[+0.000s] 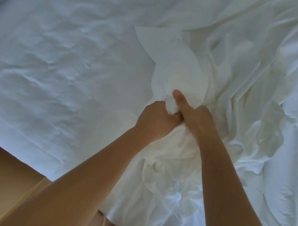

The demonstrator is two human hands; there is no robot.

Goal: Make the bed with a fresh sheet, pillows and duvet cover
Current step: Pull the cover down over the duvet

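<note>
1. My left hand (154,120) and right hand (197,116) sit pressed together, both clenched on 1 bunched corner of the white duvet cover (180,70). The right thumb (178,99) lies straight along the cloth.
2. The rest of the cover heaps to the right of the right hand and under both wrists, heavily creased.
3. My worry: white on white, I may be holding 2 layers or the wrong corner, so a pull would twist the cover.
4. A hard tug could also drag the sheet (68,62), which lies flat but rippled to the left of the left hand.
5. The bed (34,157) ends below my left forearm, with tan floor (7,164) beyond. The rest of the room is out of view.
</note>
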